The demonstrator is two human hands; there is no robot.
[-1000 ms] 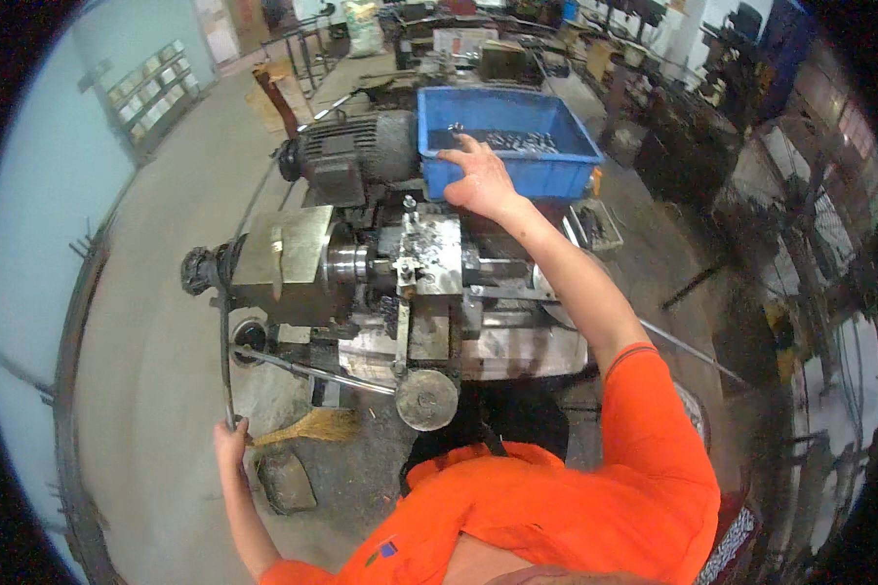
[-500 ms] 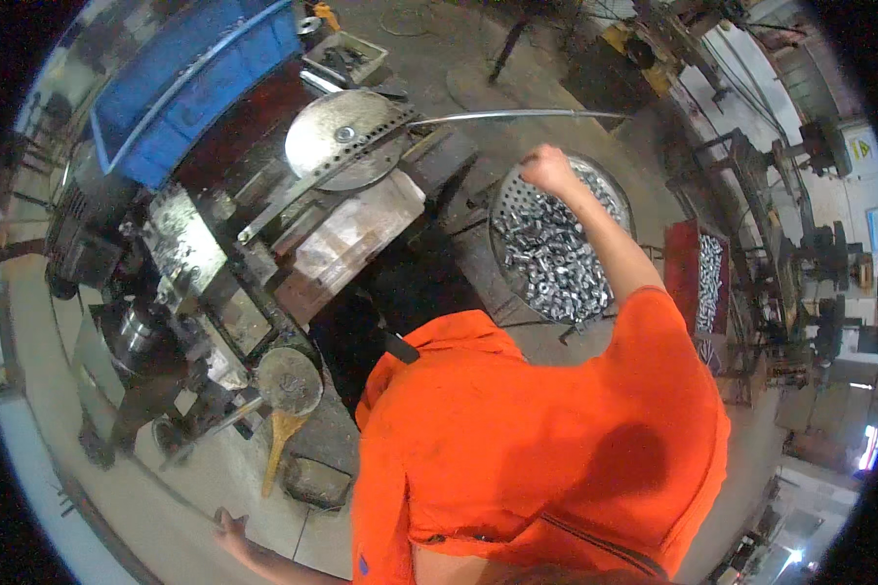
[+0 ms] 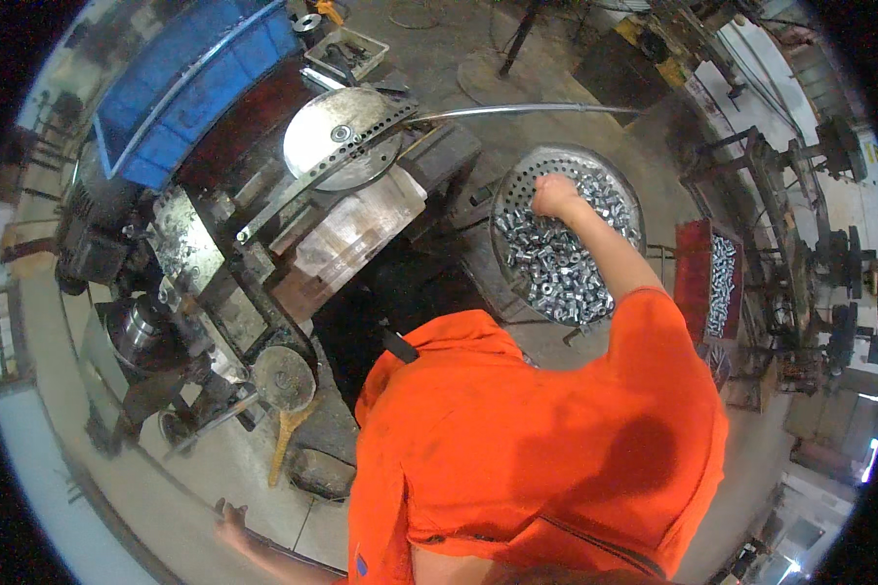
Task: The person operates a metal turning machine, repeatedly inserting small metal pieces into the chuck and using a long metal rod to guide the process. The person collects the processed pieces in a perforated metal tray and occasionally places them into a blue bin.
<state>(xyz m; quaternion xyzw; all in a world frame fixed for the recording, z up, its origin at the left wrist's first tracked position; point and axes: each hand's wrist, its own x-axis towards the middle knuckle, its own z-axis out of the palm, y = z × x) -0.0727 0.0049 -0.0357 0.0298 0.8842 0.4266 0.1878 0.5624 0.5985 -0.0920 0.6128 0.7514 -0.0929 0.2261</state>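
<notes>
My right hand [image 3: 554, 196] is over the upper part of a round perforated metal basin [image 3: 514, 181], its fingers curled together close to the pile; whatever they grip is hidden. Short shiny metal sleeves or nuts [image 3: 562, 271] fill much of the basin. Far off at the lower left, my left hand [image 3: 231, 524] hangs over the floor with fingers apart and no object seen in it. In front of me stands a machine with a round metal disc [image 3: 327, 136] and a perforated flat bar [image 3: 307, 183] across it.
A long metal rod [image 3: 517, 109] runs rightward from the disc. Beyond the machine is a blue bin [image 3: 195, 93]. A red box [image 3: 691, 278] with small metal parts stands right of the basin. At the left are a round stool-like plate [image 3: 284, 378] and a yellowish handle [image 3: 283, 450].
My right hand has moved down and slightly right, from the basin's far rim to the metal parts. The left hand has barely shifted, its fingers still apart.
</notes>
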